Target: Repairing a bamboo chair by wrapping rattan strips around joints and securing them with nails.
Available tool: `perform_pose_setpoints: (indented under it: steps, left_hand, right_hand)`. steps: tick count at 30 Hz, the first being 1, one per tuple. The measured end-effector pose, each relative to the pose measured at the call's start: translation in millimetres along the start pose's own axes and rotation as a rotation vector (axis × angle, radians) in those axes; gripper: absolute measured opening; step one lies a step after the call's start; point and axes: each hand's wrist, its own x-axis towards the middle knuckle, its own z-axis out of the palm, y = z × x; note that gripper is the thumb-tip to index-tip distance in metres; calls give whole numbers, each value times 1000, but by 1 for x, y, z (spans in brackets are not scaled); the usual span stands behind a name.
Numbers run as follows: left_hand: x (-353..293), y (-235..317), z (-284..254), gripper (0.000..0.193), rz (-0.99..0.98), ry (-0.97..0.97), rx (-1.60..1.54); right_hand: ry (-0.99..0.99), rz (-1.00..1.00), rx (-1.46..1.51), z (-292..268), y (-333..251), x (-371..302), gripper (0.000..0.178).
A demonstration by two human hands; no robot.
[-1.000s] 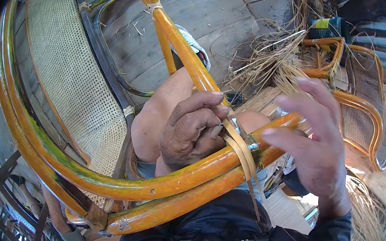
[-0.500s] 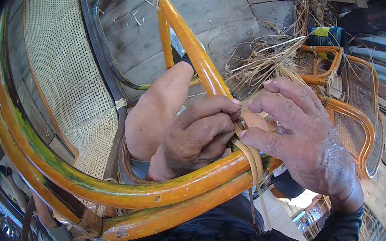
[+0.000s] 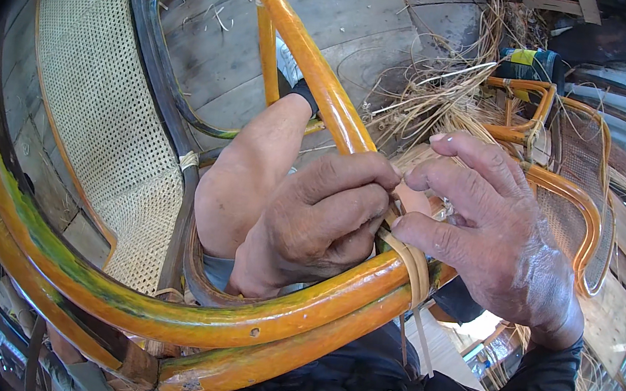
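A curved orange-and-green rattan chair frame made of paired poles lies across my front. A straight orange pole meets it under my hands. Pale rattan strip wraps around the paired poles near this joint, with thin tails hanging below. My left hand is closed in a pinch on the strip at the joint; its fingertips partly hide the strip. My right hand is just to the right, its thumb close to the wrapped strip and its fingers bent but apart, with nothing visible between them.
A woven cane panel in a dark frame stands at left. Loose rattan strands lie heaped on the wooden floor. Another rattan chair stands at right beside a dark container. My bare leg shows behind my left hand.
The chair frame and the view have shifted slightly. My left hand has moved a little up and right at the joint. My right hand stays beside it in nearly the same pose.
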Motion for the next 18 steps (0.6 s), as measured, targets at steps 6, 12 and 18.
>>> perform_pose_setpoints:
  steps: [6, 12, 18]
  left_hand:
    - [-3, -4, 1, 18, -43, -26, -94]
    - [-4, -2, 0, 22, -128, -42, -240]
    - [-4, -1, 4, 22, -177, 0, -244]
  right_hand:
    - [-22, 16, -15, 0, 2, -1, 19]
    - [-13, -6, -5, 1, 4, -1, 20]
    - [8, -7, 11, 3, 5, -2, 18]
